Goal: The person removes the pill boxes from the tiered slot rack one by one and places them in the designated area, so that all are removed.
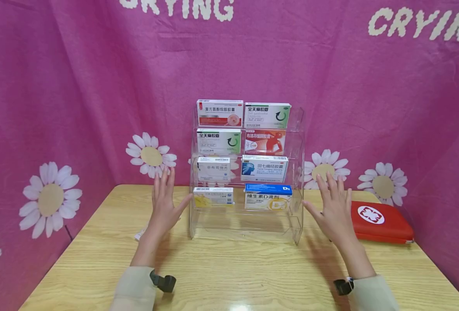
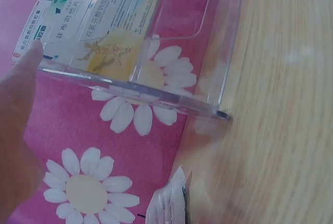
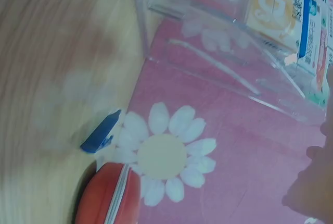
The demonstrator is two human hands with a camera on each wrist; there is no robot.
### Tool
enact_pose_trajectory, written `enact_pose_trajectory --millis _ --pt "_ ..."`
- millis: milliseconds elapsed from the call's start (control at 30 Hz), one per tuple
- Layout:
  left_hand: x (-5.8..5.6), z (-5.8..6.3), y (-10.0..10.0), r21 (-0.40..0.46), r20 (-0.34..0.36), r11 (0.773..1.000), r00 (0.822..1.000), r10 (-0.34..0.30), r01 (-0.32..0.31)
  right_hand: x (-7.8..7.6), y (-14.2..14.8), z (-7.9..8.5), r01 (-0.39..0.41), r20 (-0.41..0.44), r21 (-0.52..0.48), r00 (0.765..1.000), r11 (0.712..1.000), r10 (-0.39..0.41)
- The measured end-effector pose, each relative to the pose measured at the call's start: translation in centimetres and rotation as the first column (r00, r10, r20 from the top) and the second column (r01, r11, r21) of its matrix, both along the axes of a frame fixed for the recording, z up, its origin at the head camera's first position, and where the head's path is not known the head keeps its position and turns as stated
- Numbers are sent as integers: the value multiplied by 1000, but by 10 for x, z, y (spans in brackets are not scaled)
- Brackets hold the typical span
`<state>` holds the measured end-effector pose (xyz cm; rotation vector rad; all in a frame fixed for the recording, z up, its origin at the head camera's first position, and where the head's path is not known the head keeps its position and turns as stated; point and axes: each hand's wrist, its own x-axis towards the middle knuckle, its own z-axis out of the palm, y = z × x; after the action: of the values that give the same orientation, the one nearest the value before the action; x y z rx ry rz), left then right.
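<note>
A clear acrylic tiered rack [image 1: 245, 226] stands upright on the table, with medicine boxes in two columns on its tiers. My left hand [image 1: 165, 214] is held at the rack's left side, fingers spread and straight, holding nothing. In the left wrist view its thumb overlaps the rack's side edge, near a yellow-and-white box [image 2: 112, 52]. On the opposite side, my right hand [image 1: 332, 211] is likewise spread, palm toward the rack and holding nothing. Low on the right column sits a blue-topped vitamin D box [image 1: 268, 198]; a red-and-white box [image 1: 219, 114] is at the top left.
A red zip case [image 1: 385, 222] with a white emblem lies right of the right hand. Beside it is a small dark blue object [image 3: 101, 133]. A white packet [image 2: 169, 203] lies left of the rack. Behind the table hangs a pink flowered cloth [image 1: 253, 56].
</note>
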<state>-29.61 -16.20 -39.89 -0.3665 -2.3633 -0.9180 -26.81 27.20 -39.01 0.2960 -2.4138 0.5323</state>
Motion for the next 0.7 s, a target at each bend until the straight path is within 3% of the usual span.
enact_pose_trajectory --millis 233,500,600,700 --pt "-8 5 7 81 -100 993 992 -79 87 -2 -17 6 -93 -97 -24 991 995 90" --pt "-11 10 13 119 -72 988 993 -92 100 -9 -36 4 -195 -266 38 944 980 198" --pt "-12 10 13 119 -62 989 995 -83 90 -12 -41 3 -198 -286 78 934 977 212" --pt "-14 9 14 114 -70 989 994 -84 91 -14 -46 2 -199 -262 108 939 974 221"
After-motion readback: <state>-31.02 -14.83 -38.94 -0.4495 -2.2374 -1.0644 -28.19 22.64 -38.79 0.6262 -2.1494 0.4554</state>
